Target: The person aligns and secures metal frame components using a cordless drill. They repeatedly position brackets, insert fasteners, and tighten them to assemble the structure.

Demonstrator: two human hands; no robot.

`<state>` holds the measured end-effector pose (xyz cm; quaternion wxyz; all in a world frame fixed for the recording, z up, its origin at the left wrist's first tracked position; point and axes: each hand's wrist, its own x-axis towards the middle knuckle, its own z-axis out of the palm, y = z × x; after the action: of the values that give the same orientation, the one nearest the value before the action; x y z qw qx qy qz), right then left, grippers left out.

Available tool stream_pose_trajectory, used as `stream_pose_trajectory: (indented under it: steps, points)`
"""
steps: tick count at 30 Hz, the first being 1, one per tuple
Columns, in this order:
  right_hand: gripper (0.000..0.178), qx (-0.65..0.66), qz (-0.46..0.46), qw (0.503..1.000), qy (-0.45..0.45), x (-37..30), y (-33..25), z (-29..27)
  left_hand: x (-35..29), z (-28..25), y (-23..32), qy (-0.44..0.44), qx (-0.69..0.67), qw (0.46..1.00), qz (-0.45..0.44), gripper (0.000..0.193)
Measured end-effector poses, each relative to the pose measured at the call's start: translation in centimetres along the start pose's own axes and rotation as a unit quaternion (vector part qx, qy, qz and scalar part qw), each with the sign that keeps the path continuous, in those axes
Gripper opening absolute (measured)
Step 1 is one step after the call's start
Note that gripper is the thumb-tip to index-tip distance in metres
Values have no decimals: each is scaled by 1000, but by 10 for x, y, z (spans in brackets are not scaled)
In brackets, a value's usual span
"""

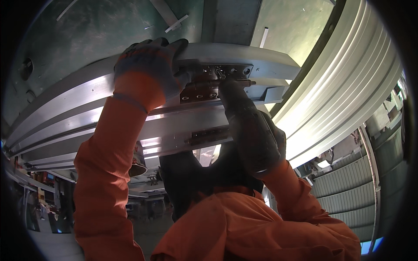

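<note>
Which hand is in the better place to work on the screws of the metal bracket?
Probably the right hand: its dark glove reaches up to the bracket, with a tool tip at the screws. The left hand grips the aluminium rail beside the bracket.

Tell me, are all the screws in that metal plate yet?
Not quite, it seems. The plate already sits flat on the aluminium frame, and several of its holes show screw heads. Right now the left hand grips the frame beside it while the right hand presses a dark driver to the plate. How many screws remain is too small to tell.
</note>
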<state>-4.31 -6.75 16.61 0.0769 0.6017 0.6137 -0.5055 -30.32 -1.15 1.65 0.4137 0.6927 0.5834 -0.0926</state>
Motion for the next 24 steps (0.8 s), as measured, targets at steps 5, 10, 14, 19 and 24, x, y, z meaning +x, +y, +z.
stream_pose_trajectory:
  steps: [5, 10, 14, 19, 24]
  points:
    - [29, -9, 49, 994, -96, 2, 7, -19, -5, 9, -3, 107, 40, 992, 50, 61]
    - [28, -90, -23, 993, -75, -2, 8, -15, 4, -8, 4, 40, -16, 998, 50, 58]
    - [24, -126, 14, 983, -130, -12, 4, -15, 3, -13, 3, 11, -34, 998, 51, 61]
    - [19, -181, 58, 967, -170, -22, 3, 0, 13, -13, 1, -7, -21, 996, 88, 62]
    - [15, -261, 50, 937, -226, -21, 35, 29, 12, -21, 4, -38, -25, 995, 86, 63]
